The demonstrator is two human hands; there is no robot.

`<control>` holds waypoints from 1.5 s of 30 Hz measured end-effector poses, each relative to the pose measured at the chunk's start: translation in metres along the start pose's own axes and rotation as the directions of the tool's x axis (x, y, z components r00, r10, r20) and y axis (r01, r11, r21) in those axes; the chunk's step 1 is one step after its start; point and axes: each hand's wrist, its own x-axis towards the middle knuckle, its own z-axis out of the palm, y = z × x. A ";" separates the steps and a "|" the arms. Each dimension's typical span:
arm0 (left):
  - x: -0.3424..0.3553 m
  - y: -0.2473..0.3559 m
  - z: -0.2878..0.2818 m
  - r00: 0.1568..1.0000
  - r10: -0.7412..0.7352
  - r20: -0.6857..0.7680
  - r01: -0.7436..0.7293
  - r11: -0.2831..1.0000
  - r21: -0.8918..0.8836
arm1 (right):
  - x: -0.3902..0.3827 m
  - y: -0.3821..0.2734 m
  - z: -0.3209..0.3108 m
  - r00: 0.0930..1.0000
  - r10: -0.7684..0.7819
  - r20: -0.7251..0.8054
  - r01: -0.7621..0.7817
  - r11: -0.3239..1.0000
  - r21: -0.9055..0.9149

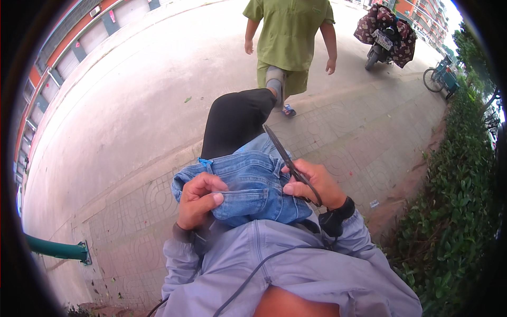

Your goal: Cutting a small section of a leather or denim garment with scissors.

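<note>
A pair of blue jeans [240, 182] lies bunched over my lap, with waistband, belt loops and a pocket showing. A bright blue strip [206, 162] sits at a belt loop on its left side. My left hand [200, 198] pinches the denim along the pocket's upper edge between thumb and fingers. Dark scissors [282, 150] are held in my right hand [317, 185], blades pointing up and away to the left, looking closed. That hand's thumb and fingertips also rest against the right side of the jeans. Beneath the cloth, my black-trousered knee [235, 119] shows.
A person in green [288, 37] walks on the pavement ahead. Beyond stand a scooter with a patterned cover [383, 34] and a green tricycle [443, 76]. A hedge [449, 211] runs along the right. At lower left is a green metal tube [55, 248]. A cord [248, 280] crosses my jacket.
</note>
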 end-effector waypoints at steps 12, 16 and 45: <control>-0.003 -0.005 -0.004 0.995 0.093 0.030 -0.093 0.996 0.000 | -0.001 0.004 0.002 1.000 -0.015 -0.002 0.015 1.000 0.001; 0.009 0.007 0.002 0.993 0.061 -0.098 -0.066 0.997 -0.049 | 0.001 0.000 -0.008 1.000 0.000 -0.020 0.000 1.000 -0.018; 0.167 0.063 0.000 0.921 0.168 -0.350 -0.206 0.976 -0.073 | 0.036 -0.019 -0.005 0.948 -0.004 -0.317 0.139 0.903 0.407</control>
